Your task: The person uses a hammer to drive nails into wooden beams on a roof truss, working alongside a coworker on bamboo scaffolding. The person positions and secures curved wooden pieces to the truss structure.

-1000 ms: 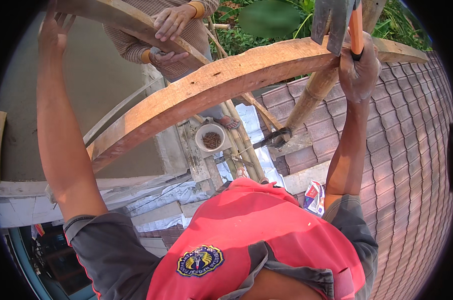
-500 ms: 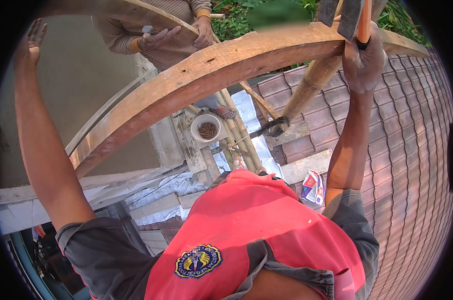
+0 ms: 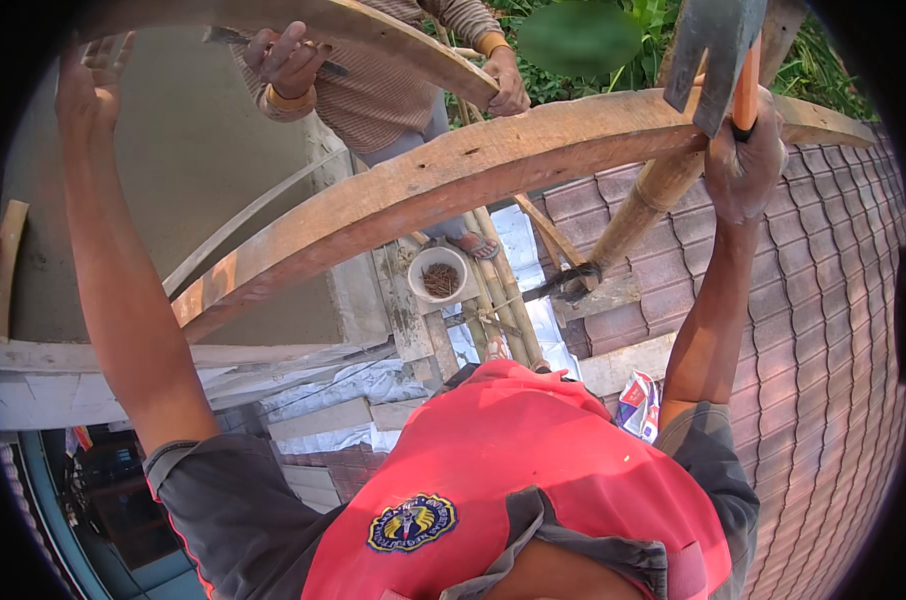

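My right hand (image 3: pixel 748 165) is closed round the orange handle of a claw hammer (image 3: pixel 715 65), held upright beside a long wooden beam (image 3: pixel 443 170). This beam crosses in front of me, from lower left to upper right. At the upper left my left hand (image 3: pixel 91 85) is raised with its fingers stretched out, near the left end of a second wooden beam (image 3: pixel 373 35); whether it touches is unclear. Across from me, a co-worker's hand (image 3: pixel 508 80) grips the other end of that beam. The co-worker's other hand (image 3: pixel 288 62) holds a dark tool, partly hidden.
A white bucket of nails (image 3: pixel 439 278) stands on boards beside bamboo poles (image 3: pixel 503 310). A thick bamboo post (image 3: pixel 638 205) leans under the long beam. Roof tiles (image 3: pixel 813 300) spread to the right; a grey slab (image 3: pixel 173 180) lies left. A crumpled packet (image 3: pixel 638 405) rests near my right arm.
The view has shifted, so most things sit lower and further right. The co-worker's tool hand has risen toward the second beam. My right hand keeps hold of the hammer.
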Tool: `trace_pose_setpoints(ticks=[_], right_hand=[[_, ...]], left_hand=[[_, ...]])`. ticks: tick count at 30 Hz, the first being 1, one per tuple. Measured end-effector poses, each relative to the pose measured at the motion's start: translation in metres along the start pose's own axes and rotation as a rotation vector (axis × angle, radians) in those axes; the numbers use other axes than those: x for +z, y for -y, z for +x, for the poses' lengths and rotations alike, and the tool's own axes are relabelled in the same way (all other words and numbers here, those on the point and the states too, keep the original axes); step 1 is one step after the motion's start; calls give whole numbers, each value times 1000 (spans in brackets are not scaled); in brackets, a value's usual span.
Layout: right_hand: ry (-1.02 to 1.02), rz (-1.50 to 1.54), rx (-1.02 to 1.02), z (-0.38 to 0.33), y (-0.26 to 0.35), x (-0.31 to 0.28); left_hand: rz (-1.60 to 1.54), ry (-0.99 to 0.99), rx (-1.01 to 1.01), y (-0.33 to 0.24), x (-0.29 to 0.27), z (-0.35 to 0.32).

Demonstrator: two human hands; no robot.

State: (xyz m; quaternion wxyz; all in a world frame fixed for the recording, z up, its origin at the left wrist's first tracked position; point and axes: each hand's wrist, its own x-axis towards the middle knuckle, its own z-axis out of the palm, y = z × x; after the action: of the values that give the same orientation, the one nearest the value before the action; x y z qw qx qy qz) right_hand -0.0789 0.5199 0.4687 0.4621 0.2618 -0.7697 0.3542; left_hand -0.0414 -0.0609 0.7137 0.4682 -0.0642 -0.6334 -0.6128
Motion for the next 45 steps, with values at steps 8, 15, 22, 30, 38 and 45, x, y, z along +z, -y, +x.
trace_pose_setpoints(ticks=[8, 15, 22, 30, 38, 45], right_hand=[[17, -19, 60, -27, -62, -13], [63, -70, 99, -20, -55, 0], [82, -54, 51, -19, -55, -1], [90, -10, 39, -16, -42, -3], [71, -29, -9, -15, -41, -7], [106, 0, 119, -16, -37, -5]], left_hand=[[60, 4, 36, 3, 61, -40], [-103, -71, -102, 2, 38, -48], [-180, -68, -279, 24, 32, -67], [-143, -140, -322, 16, 25, -113], [-176, -227, -235, 6, 15, -100], [-122, -222, -396, 16, 18, -136]])
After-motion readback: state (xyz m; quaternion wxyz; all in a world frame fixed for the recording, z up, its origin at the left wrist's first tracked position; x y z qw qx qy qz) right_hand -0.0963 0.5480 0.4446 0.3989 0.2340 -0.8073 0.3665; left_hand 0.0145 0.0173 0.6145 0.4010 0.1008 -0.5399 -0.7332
